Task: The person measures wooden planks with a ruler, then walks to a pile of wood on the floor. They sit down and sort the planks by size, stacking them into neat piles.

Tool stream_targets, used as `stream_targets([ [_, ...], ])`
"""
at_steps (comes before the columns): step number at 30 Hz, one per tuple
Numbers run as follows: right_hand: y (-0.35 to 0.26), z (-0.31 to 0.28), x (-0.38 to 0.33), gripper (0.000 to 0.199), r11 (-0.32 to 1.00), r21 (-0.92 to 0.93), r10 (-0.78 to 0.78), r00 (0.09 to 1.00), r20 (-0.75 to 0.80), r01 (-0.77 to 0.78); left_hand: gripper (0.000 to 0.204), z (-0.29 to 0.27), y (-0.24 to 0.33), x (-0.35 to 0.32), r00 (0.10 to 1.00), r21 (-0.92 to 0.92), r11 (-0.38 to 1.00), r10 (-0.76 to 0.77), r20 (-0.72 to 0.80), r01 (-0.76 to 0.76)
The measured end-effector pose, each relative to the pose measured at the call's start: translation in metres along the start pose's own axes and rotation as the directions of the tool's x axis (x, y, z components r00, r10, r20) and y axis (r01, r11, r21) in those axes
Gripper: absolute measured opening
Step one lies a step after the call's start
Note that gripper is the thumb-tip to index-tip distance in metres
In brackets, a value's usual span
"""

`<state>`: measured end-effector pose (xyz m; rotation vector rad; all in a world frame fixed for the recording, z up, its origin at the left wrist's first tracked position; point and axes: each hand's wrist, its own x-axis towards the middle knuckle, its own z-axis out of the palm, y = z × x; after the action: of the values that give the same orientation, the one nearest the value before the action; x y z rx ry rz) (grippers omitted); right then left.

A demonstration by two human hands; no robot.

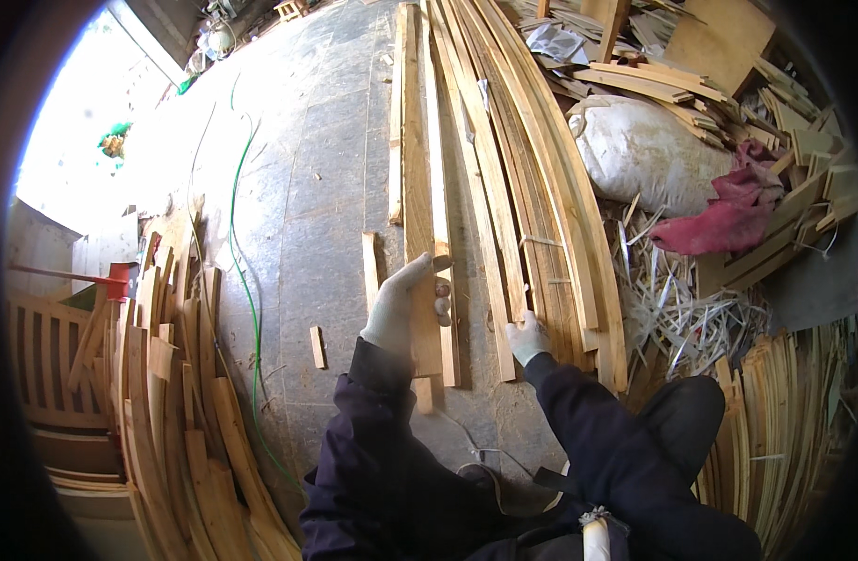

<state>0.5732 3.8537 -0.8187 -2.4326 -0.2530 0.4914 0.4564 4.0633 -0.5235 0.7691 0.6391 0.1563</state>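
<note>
Gripping one plank (419,187), two gloved hands (401,309)

Bright sun comes in from the upper left, and that corner is so white I can't see anything in it. The stone floor (326,187) shines pale where the light hits it. Down by my dark sleeves it gets shadowy. The picture is round with black all around it. The long wood strips (532,187) look bent near the edge, though they are straight. The middle is sharp. The sides look a bit soft and smeared.
</note>
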Motion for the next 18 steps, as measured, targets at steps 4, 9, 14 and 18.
stream_targets([
  [4,-0.019,-0.008,0.02,0.048,0.968,-0.252,-0.021,1.0,-0.006,0.019,0.05,0.005,-0.003,-0.001,1.0,-0.024,1.0,-0.011,-0.008,0.011],
  [9,-0.028,-0.002,0.057,0.052,0.816,-0.557,0.037,0.948,0.315,0.153,0.037,0.009,-0.005,-0.003,0.998,0.011,0.999,-0.051,0.025,0.05],
  [14,-0.024,0.002,0.065,0.044,0.657,-0.681,-0.069,0.925,0.374,0.325,0.039,0.008,-0.022,0.007,0.999,0.049,0.998,-0.05,-0.017,0.051],
  [18,-0.022,0.003,0.07,0.048,0.708,-0.674,0.028,0.945,0.327,0.212,0.034,0.007,-0.037,0.02,0.995,-0.034,0.996,-0.086,0.046,0.087],
])
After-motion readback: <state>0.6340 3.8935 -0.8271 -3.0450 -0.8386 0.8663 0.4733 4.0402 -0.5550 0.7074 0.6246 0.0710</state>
